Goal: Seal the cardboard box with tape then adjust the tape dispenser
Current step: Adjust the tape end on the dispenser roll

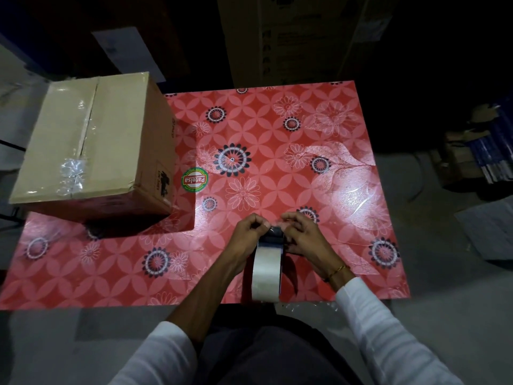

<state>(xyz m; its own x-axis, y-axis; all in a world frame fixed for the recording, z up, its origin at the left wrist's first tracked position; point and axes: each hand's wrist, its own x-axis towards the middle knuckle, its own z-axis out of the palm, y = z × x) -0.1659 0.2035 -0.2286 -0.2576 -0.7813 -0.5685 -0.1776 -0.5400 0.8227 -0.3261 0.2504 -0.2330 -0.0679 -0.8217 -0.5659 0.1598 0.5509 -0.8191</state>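
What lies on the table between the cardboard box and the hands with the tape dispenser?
In the head view, only a round green-and-red sticker beside the cardboard box; the remaining red table is bare up to the tape dispenser.

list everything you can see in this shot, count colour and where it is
cardboard box: one, brown, on the table's far left corner, flaps closed with clear tape along the top seam
table: one, red floral covering, fills the middle of the view
round sticker: one, green, red and white, on the table just right of the box
tape dispenser: one, dark frame with a pale roll of tape, at the table's near edge
tall cartons: dim, brown, behind the table
stacked items: dark, on the floor at right, too dim to identify
left hand: fingers at the dispenser's front end
right hand: fingers at the dispenser's front end, gold bracelet on the wrist
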